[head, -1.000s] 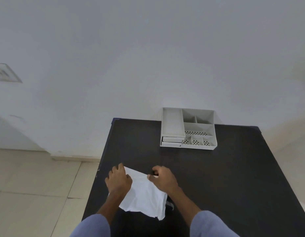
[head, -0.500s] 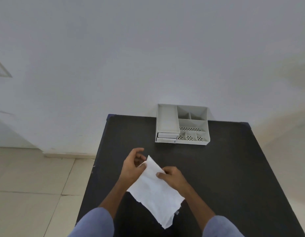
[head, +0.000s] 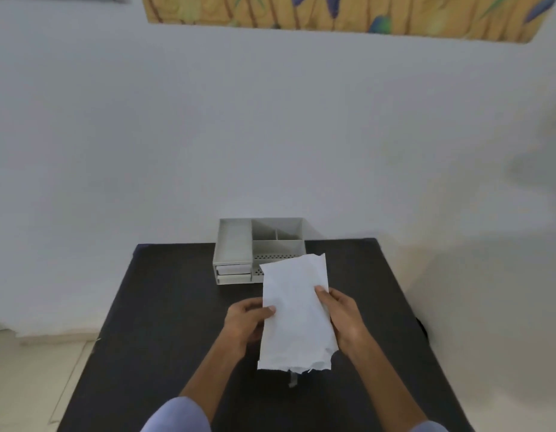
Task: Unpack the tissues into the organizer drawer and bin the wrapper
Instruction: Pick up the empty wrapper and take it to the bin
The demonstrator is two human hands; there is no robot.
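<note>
A white tissue (head: 297,310), folded into a tall rectangle with a ragged lower edge, is held upright above the black table (head: 164,307). My left hand (head: 245,321) grips its left edge with the thumb in front. My right hand (head: 340,313) grips its right edge. Behind it stands the white organizer (head: 234,244) against the wall, with open compartments on top and two small drawers (head: 233,273) at its lower left; the upper drawer sits slightly pulled out. The tissue hides the organizer's lower right corner. A small grey scrap (head: 291,380) lies on the table under the tissue.
The table stands against a pale wall (head: 270,135). A colourful picture (head: 342,12) hangs high on it. Tiled floor (head: 36,369) lies to the left of the table, and a dark object (head: 421,327) shows at the table's right edge.
The tissue went from lying spread on the table to being lifted and folded narrower between both hands. The view has tilted upward, bringing the picture into sight.
</note>
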